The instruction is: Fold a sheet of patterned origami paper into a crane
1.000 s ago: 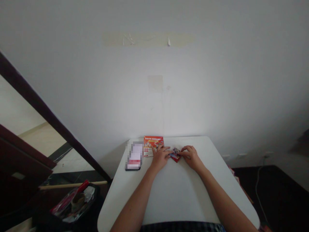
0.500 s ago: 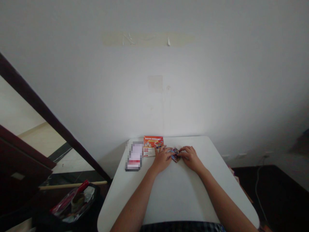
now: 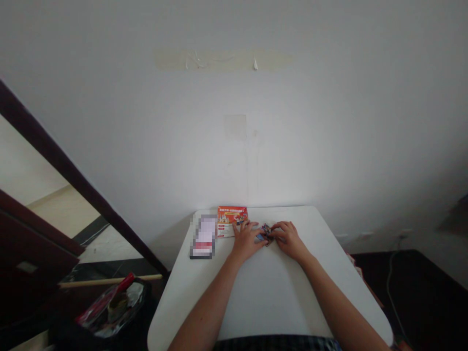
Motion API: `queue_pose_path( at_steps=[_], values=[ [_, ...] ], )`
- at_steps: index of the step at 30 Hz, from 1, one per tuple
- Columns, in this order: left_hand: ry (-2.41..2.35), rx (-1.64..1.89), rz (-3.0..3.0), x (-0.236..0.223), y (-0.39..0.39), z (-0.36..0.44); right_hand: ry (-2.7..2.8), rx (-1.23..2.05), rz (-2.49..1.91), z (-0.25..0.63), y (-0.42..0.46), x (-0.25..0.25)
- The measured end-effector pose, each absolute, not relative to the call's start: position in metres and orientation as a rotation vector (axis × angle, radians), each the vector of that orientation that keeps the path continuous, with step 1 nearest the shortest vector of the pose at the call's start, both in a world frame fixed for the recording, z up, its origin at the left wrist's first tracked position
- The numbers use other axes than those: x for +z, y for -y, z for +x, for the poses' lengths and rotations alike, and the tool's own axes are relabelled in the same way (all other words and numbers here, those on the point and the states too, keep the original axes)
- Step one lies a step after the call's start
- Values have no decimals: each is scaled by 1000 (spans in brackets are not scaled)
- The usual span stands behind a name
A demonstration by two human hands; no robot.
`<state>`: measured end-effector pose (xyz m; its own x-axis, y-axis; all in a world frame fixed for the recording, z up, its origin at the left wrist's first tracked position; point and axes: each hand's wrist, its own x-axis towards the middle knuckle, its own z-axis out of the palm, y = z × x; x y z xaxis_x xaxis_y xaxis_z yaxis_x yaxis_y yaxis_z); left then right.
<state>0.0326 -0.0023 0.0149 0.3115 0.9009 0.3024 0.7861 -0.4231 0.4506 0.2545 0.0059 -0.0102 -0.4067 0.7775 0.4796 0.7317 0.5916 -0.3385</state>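
White, the surface point(image 3: 274, 297) I am watching fills the lower centre of the frame, and on its far half lies a small printed piece point(image 3: 268, 235), just right of the frame's middle line. It sits between my two hands, partly hidden by fingers. With the right hand point(image 3: 289, 239) I hold its right edge, and that grip looks drawn together, pinching it. The left hand point(image 3: 246, 240) touches its left side, thumb and forefinger reaching onto it; whether that grip pinches or merely presses, I cannot tell from here.

As for progress, I judge the work on the piece to be under way rather than finished: it is compact and dark with print, yet neither hand is clear of it. Folds or layers are too small for me to count, so how much remains is uncertain.

Left of it, a red and white leaflet point(image 3: 230, 213) lies flat, its lower right corner behind my left fingers. Beside that, a pixelated phone-like object point(image 3: 204, 234) lies apart from both hands.
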Motion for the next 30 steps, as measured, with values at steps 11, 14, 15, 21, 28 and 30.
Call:
queue_pose_path(
  at_steps=[11,14,15,21,28,30],
  values=[
    [-1575,775,2385,8,-2,34,2168,162,-1179,257,-11,-15],
    [-1613,746,2373,9,-4,36,2156,142,-1171,257,-13,-16],
    [-1632,728,2372,10,-4,37,2153,133,-1169,257,-14,-17],
    [-1715,587,2391,13,-5,39,2120,92,-1217,254,-17,-23],
    [-1769,448,2449,11,-8,37,2113,81,-1347,250,-15,-23],
    [-1780,410,2471,12,-10,36,2124,67,-1387,249,-14,-21]
  ],
)
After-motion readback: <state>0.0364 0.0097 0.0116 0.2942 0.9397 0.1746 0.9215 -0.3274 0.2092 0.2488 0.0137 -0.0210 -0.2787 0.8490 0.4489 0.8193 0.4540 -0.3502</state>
